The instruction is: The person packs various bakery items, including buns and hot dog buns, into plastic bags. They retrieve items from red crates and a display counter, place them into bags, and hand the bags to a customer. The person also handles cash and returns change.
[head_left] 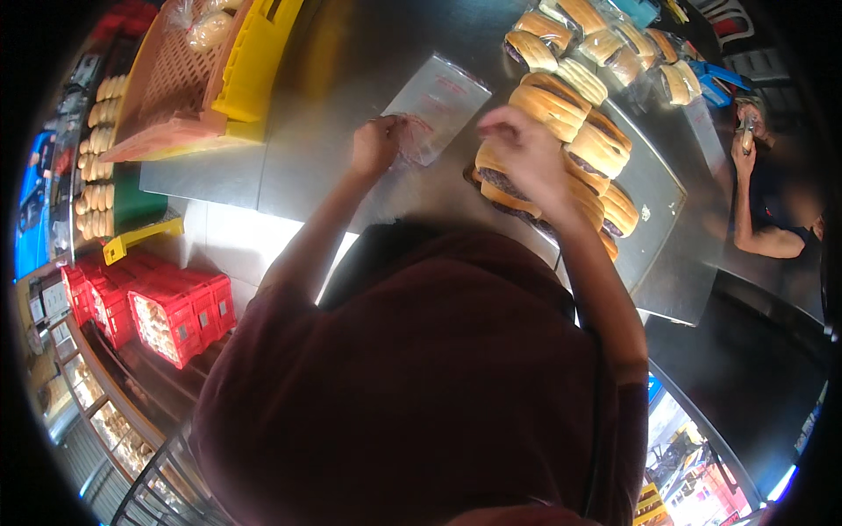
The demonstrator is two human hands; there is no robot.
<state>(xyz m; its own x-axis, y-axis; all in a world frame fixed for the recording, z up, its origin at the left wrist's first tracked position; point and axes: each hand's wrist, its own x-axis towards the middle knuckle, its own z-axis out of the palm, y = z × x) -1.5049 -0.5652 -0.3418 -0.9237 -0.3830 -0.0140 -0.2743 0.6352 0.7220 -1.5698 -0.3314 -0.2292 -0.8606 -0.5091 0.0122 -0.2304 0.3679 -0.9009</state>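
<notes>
Gleaming under the light, the grey metal worktop [329,96] bears a clear plastic bag [443,96] near its middle — red print shows on it, too small to read. The left hand [375,145] pinches the bag's near left edge. The right hand [526,145] blurs over filled bread rolls [551,105]; whether its fingers grip anything, I cannot tell. Leftward stand a pinkish crate [171,110], a yellow crate [250,79] and, lower down, red crates [180,307] — another person [785,215] is at far right.

We look steeply down from head height, one wide fisheye view, close above our torso [421,377] at six o'clock, facing the metal table [329,114] toward twelve
</notes>
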